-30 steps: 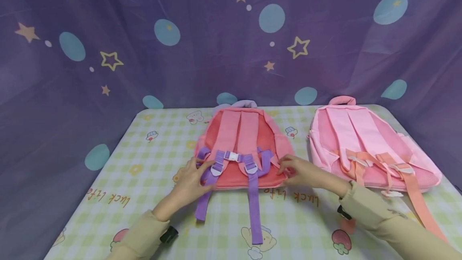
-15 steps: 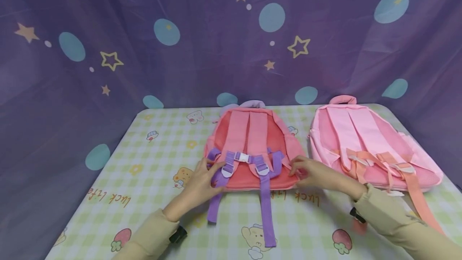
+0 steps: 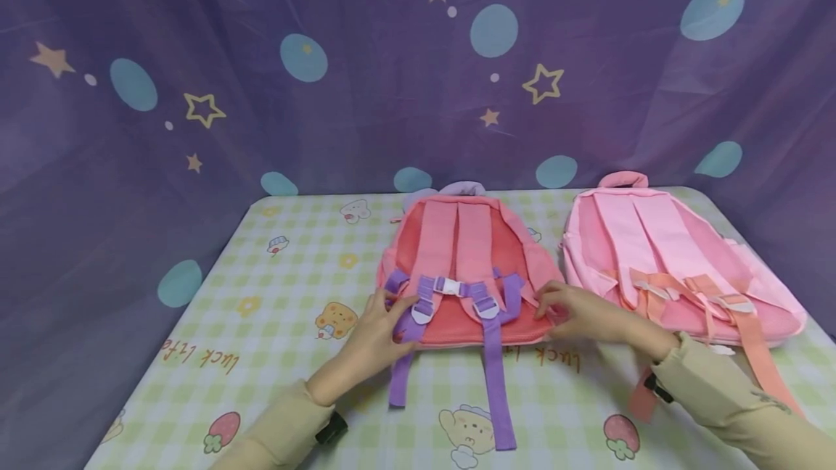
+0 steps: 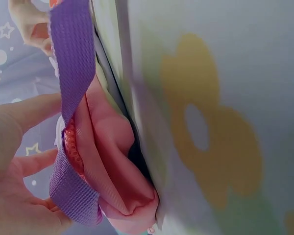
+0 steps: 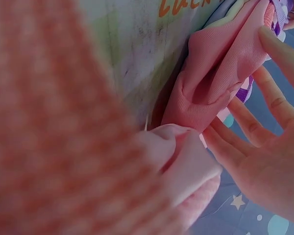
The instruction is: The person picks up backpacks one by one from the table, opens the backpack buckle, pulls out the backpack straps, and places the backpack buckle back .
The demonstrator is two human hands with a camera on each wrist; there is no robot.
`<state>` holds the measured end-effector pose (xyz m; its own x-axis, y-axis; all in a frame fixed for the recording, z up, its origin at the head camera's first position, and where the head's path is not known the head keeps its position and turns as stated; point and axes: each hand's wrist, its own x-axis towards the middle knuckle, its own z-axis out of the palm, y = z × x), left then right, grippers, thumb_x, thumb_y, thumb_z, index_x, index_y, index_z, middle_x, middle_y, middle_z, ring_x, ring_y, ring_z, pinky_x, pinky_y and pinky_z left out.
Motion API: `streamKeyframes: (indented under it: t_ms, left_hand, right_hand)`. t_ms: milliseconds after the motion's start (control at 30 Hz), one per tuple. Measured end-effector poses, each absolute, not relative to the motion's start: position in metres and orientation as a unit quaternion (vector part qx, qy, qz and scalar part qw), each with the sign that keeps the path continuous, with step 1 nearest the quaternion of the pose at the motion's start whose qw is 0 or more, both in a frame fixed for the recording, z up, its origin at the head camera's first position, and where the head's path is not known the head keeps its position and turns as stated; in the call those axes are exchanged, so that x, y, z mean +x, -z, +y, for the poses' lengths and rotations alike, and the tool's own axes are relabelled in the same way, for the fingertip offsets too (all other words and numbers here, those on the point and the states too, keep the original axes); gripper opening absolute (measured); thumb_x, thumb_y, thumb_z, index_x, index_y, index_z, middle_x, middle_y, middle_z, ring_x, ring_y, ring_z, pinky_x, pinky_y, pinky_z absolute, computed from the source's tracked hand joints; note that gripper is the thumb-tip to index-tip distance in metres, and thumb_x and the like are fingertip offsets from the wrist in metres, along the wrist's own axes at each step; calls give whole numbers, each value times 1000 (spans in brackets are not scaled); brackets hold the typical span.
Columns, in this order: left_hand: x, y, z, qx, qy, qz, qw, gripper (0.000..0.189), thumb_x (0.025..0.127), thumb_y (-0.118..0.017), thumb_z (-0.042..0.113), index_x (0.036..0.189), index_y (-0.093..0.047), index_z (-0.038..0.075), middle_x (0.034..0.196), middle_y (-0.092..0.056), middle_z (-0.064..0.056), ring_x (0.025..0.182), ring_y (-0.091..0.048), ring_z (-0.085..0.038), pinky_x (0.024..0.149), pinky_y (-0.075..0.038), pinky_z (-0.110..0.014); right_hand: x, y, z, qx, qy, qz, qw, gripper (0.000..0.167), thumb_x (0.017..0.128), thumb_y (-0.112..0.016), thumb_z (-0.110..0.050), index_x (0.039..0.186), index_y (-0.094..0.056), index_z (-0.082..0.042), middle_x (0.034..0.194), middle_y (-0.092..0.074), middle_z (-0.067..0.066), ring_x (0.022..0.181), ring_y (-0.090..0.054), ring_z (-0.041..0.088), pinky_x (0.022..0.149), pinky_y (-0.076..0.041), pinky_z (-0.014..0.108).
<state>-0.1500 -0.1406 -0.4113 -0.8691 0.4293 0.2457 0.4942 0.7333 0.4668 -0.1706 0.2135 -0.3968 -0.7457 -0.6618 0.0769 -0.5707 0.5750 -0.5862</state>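
Note:
A coral-pink backpack (image 3: 439, 238) lies on the table with its shoulder straps upward. Purple webbing straps (image 3: 499, 390) hang from it toward the near side, and a white buckle (image 3: 451, 286) joins them across the middle. My left hand (image 3: 369, 339) rests on its near left corner, fingers spread beside a purple strap (image 4: 73, 54). At the near right corner, my right hand (image 3: 588, 314) touches the bag's side. In the right wrist view its fingers (image 5: 274, 100) look fairly straight against the pink fabric (image 5: 201, 93). The bag's underside is hidden.
A light pink backpack (image 3: 643, 227) with orange straps (image 3: 760, 361) lies close on the right, beside my right forearm. The green checked tablecloth (image 3: 294, 281) extends to the left. Behind the table hangs a purple curtain (image 3: 392, 93).
The coral-pink backpack has slid right, closer to the light pink one, with both hands moving along at its near corners. The light pink backpack has stayed about where it was.

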Motion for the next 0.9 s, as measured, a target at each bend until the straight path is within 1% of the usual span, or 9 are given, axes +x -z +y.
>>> streamKeyframes:
  t_ms: [133,233,333,433,500,567,667,800,900]
  left_hand:
    - [-150,412,-140,-253,263,-929,67,68,71,-88,18,131,-58,3,114,-45,-17,100,-48,-28,76,-50,-40]
    - [-150,409,-141,-245,261,-932,50,67,73,-86,17,133,-57,5,116,-45,-17,99,-49,-27,76,-50,-38]
    - [-150,404,-142,-243,254,-936,33,62,77,-83,14,132,-58,6,119,-47,-17,101,-50,-27,77,-51,-39]
    - [-152,397,-142,-254,244,-935,36,54,79,-81,12,128,-61,4,120,-50,-16,104,-53,-28,79,-52,-40]
    - [-153,393,-142,-272,241,-930,53,50,79,-80,10,125,-62,2,117,-55,-14,101,-57,-27,80,-53,-40]
    - [-155,389,-142,-295,237,-923,76,46,79,-79,8,121,-64,-1,112,-58,-14,95,-60,-25,79,-55,-38]
    - [-160,382,-140,-329,235,-909,101,38,79,-78,6,114,-65,-4,105,-61,-12,88,-62,-22,78,-55,-35]
    - [-169,376,-136,-352,233,-902,93,29,82,-76,8,108,-67,-2,98,-61,-10,81,-57,-19,71,-53,-31]
    - [-176,372,-131,-358,226,-902,83,28,83,-76,9,107,-68,-2,97,-62,-10,82,-57,-20,71,-52,-32]
  right_hand:
    - [-170,395,215,-346,302,885,79,15,80,-79,-14,90,-69,-11,111,-58,13,98,-57,26,82,-51,39]
    - [-170,394,214,-345,303,885,81,15,80,-79,-12,90,-68,-11,112,-58,14,99,-57,27,82,-51,38]
    - [-169,391,212,-342,294,888,86,15,80,-78,-11,92,-68,-10,114,-59,14,100,-56,27,84,-51,39]
    - [-169,384,209,-335,274,897,89,18,80,-78,-13,95,-69,-9,113,-61,14,101,-58,28,86,-51,42]
    - [-168,378,205,-335,260,901,88,20,81,-79,-15,97,-70,-7,108,-63,11,97,-60,25,85,-51,42]
    - [-168,372,201,-336,254,903,89,23,81,-78,-17,98,-70,-4,103,-65,7,93,-61,22,83,-52,41]
    - [-167,364,195,-330,256,904,90,22,84,-76,-18,100,-70,-4,97,-66,2,87,-60,17,79,-52,39]
    - [-168,357,186,-321,261,906,86,18,87,-74,-16,100,-70,-4,97,-66,1,89,-61,20,83,-51,42]
    - [-170,355,179,-334,259,903,71,16,87,-73,-13,99,-70,-4,97,-67,3,90,-62,21,83,-51,42]
